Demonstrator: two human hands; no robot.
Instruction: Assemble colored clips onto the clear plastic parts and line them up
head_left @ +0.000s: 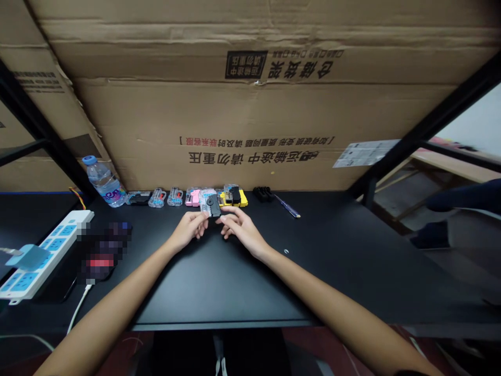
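Observation:
My left hand (191, 228) pinches the lower left corner of a small flat case (213, 204) of clear and black plastic with a round black part on its face. It is held up over the black table. My right hand (241, 227) is at the case's right edge, its fingers apart and loosely curled. The index finger and thumb tips are close to that edge; whether they touch it is unclear. Behind the case lie a pink and clear case (192, 197) and a yellow and black one (236, 196), both partly covered.
Along the cardboard wall (219, 109) stand small clear cases (157, 198), a water bottle (105, 183), black parts (263, 194) and a screwdriver (288, 207). At left are a power strip (58, 243) and a blurred-out phone (104, 256) on a cable. A small white piece (286, 251) lies right of centre.

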